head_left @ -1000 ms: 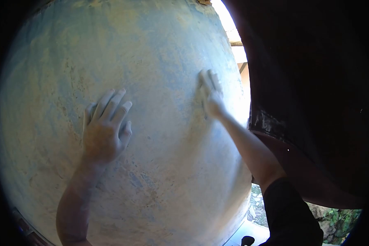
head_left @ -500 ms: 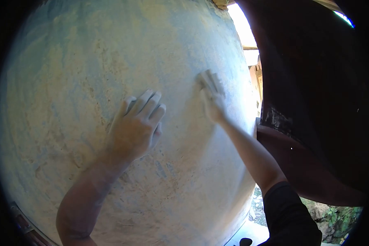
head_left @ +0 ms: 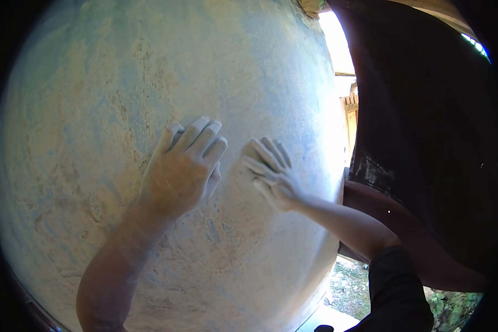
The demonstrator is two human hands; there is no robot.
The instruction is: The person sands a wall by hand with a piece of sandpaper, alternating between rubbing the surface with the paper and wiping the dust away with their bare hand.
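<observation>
A pale, blue-and-tan mottled wall point(head_left: 171, 249) fills most of the head view, its surface rough and dusty with scrapes and small pits. My left hand point(head_left: 180, 169) rests against it near the middle, fingers slightly bent and a little apart, white powder on the fingertips. To its right, my right hand point(head_left: 274, 174) lies with spread fingers on the same wall, coated in pale dust and pointing up and left. No tool shows in either hand; both palms face the wall and are hidden.
A dark hanging sheet or panel point(head_left: 426, 127) takes up the right side, with a reddish-brown lower part point(head_left: 398, 221). Bright daylight comes through a gap beside the wall. Rubble ground point(head_left: 351, 285) and greenery point(head_left: 454, 307) show at lower right.
My right hand has swept down and slightly left across the wall, and its forearm now lies flatter. My left hand stays in nearly the same place. The view has shifted a little.
</observation>
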